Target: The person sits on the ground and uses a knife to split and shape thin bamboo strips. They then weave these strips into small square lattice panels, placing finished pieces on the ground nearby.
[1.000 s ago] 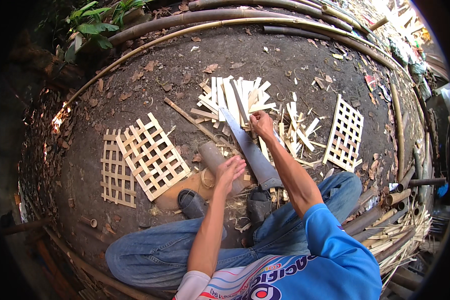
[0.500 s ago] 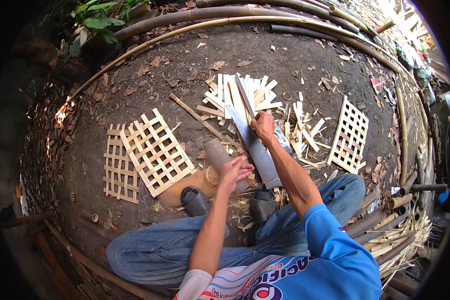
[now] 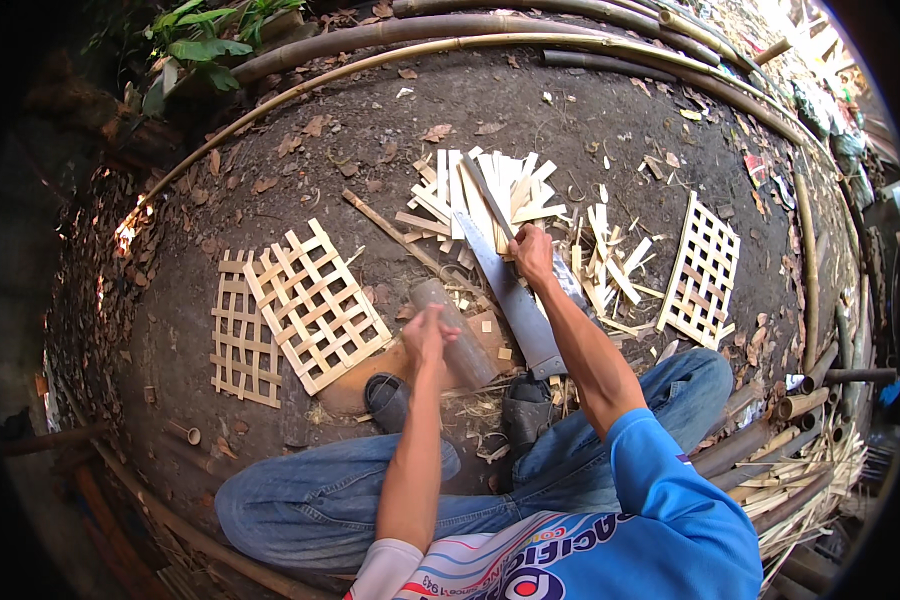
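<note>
My right hand (image 3: 533, 253) is closed round the handle end of a long dark-bladed knife (image 3: 487, 192), its blade pointing away over a pile of flat pale bamboo strips (image 3: 450, 190). Below that hand a handsaw (image 3: 515, 305) lies with its blade angled up to the left. My left hand (image 3: 428, 335) is over the left side of a grey-brown cylinder, seemingly a log or bamboo section (image 3: 457, 340); motion blurs its fingers. Partly under the cylinder is a brown board (image 3: 355, 383). A small pale square piece (image 3: 505, 353) shows beside the cylinder.
Two woven bamboo lattice panels (image 3: 320, 305) overlap on the left; another lattice panel (image 3: 702, 268) lies at right. Loose strips (image 3: 610, 265) are scattered right of the saw. Bamboo poles (image 3: 570, 40) edge the dirt ground. My sandalled feet (image 3: 525, 412) are close to the saw and cylinder.
My left hand has moved left from the cylinder's right side, uncovering small pale pieces there. The knife and my right hand have shifted only slightly.
</note>
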### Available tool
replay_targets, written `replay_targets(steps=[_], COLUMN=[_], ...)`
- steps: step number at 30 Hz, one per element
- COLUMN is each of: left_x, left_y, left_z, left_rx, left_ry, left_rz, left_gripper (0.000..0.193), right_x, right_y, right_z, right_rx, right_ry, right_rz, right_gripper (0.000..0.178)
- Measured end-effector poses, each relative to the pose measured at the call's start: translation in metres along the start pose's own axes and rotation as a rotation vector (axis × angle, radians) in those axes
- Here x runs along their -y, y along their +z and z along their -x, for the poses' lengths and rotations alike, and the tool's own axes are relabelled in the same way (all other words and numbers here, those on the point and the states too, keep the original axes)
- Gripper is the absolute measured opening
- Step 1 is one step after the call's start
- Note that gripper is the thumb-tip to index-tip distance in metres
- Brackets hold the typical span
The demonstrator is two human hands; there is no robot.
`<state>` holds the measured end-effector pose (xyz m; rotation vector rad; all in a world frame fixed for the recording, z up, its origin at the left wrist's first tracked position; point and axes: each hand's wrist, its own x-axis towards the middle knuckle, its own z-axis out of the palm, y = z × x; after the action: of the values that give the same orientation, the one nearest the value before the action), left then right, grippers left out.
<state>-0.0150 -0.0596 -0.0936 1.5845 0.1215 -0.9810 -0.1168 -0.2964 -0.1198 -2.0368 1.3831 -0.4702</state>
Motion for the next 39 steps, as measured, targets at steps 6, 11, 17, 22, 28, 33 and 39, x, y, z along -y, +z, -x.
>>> replay_targets(steps=[6, 11, 17, 22, 28, 33, 39], left_x=[0.015, 0.026, 0.001, 0.004, 0.011, 0.01, -0.017], left_y=[-0.017, -0.012, 0.007, 0.013, 0.015, 0.007, -0.003], left_z=[-0.022, -0.021, 0.009, 0.007, 0.004, 0.003, 0.009], left_rx=[-0.249, -0.236, -0.152, -0.218, -0.211, -0.155, 0.17], left_ry=[0.06, 0.12, 0.121, 0.041, 0.044, 0.1, -0.009], left_rz=[-0.056, -0.451, -0.817, -0.85, -0.791, -0.689, -0.135], left_gripper=[0.038, 0.082, 0.11, 0.111, 0.113, 0.11, 0.102], right_x=[0.007, 0.019, 0.006, -0.001, -0.011, -0.027, -0.002], right_y=[-0.002, -0.007, -0.009, -0.009, -0.023, -0.037, -0.054], right_z=[0.003, 0.004, 0.005, 0.031, 0.102, 0.137, 0.17], right_rx=[-0.054, -0.008, -0.061, 0.007, 0.166, 0.158, 0.401], right_ry=[0.024, 0.069, 0.139, 0.338, 0.42, 0.629, 0.641], right_rz=[0.037, 0.037, -0.146, -0.738, -1.104, -1.009, -1.029], right_gripper=[0.024, 0.022, 0.018, 0.013, 0.025, 0.022, 0.016])
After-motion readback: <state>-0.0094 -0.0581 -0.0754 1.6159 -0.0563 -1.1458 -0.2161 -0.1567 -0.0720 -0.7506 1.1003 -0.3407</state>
